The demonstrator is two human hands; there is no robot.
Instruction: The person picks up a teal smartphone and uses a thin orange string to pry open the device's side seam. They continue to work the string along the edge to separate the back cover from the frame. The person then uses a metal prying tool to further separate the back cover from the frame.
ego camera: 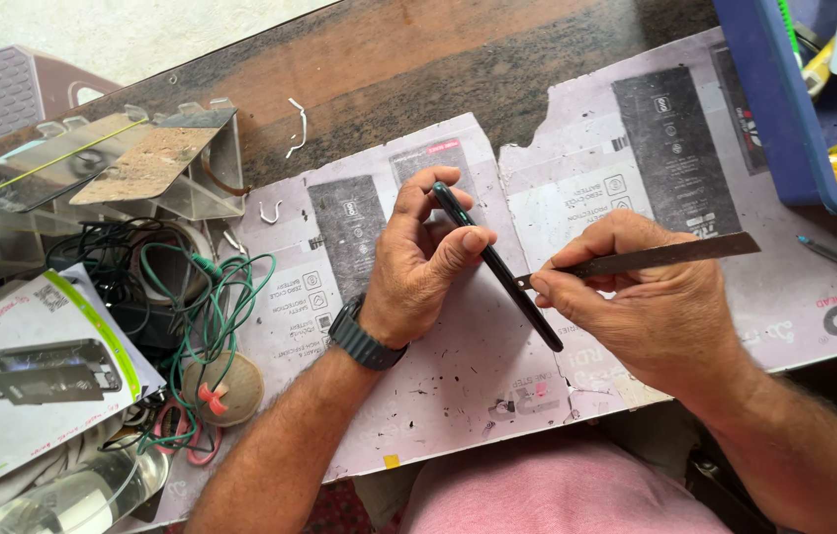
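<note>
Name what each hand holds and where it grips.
Left hand grips a dark phone edge-on near its upper end. Right hand pinches thin metal tweezers near the tip, which touches the phone's edge.

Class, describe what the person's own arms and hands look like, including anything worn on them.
Both forearms are bare, with no sleeves in view. The left hand has a dark watch with a ribbed strap on its wrist. The right hand wears nothing; no rings or gloves show.

Phone [497,269] black, green-edged; blade [656,256] steel grey; wires [203,297] green; bin [779,109] blue; watch [364,336] dark grey.
</note>
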